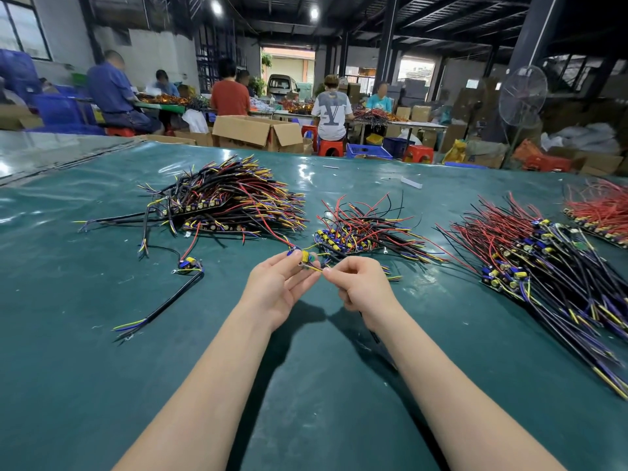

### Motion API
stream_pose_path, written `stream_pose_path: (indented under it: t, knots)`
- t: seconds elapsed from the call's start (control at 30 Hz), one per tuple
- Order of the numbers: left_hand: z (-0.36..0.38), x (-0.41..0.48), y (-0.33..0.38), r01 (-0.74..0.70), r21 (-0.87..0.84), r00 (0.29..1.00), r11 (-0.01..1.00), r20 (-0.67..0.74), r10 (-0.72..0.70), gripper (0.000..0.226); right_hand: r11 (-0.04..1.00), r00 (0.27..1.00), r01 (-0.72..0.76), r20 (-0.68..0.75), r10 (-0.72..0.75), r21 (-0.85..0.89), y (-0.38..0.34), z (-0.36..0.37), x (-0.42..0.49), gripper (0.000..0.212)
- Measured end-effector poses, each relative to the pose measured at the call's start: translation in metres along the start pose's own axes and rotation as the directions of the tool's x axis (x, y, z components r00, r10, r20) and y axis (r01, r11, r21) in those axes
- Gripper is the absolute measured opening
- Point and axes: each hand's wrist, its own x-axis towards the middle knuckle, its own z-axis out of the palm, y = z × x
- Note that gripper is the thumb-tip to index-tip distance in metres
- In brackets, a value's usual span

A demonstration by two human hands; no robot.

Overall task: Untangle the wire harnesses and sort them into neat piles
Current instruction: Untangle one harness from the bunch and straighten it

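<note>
- Your left hand [278, 283] is pinching the board end of one harness [306, 258] in its fingertips. It's held up off the desk [102, 368], just in front of the middle pile [360, 232].
- Your right hand [363, 287] is curled round the yellow wire, pinching it right next to your left fingertips. My guess is you've lifted it clear so you can tease it free without dragging the piles around.
- The harness runs roughly left to right between your hands, with the capacitor end on the left and the wire going right. A black lead seems to trail from under your right hand back toward you.
- A red lead leaves the board end toward the left pile [231, 198]. I can't tell if it's snagged there.
- The right pile [543, 253] has its boards lined up together, so I'd lay this one down the same way round.
- One loose harness [188, 266] sits alone on the left, well apart from your hands.
</note>
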Motion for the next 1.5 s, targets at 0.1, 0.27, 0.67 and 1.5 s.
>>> stream_pose_path:
  t: [0.1,0.27,0.67,1.5]
  knots:
    - [0.003,0.000,-0.004,0.046,-0.057,0.999,0.997,-0.012,-0.046,0.015,0.999,0.999,0.051,-0.018,-0.051,-0.006,0.003,0.000,0.001,0.029]
    - [0.002,0.001,0.001,0.125,-0.117,0.991,0.985,-0.040,-0.130,0.018,0.991,0.992,0.124,0.044,-0.121,-0.056,0.003,0.004,0.001,0.024]
    - [0.008,-0.004,0.002,0.131,-0.097,0.990,0.987,0.057,-0.126,0.012,0.996,0.992,0.087,-0.091,-0.090,-0.037,0.006,0.002,0.001,0.031]
    - [-0.005,0.000,0.016,-0.323,0.139,0.900,0.936,-0.260,0.350,0.042,0.938,0.923,-0.292,0.310,0.226,0.186,0.000,0.018,-0.012,0.022]
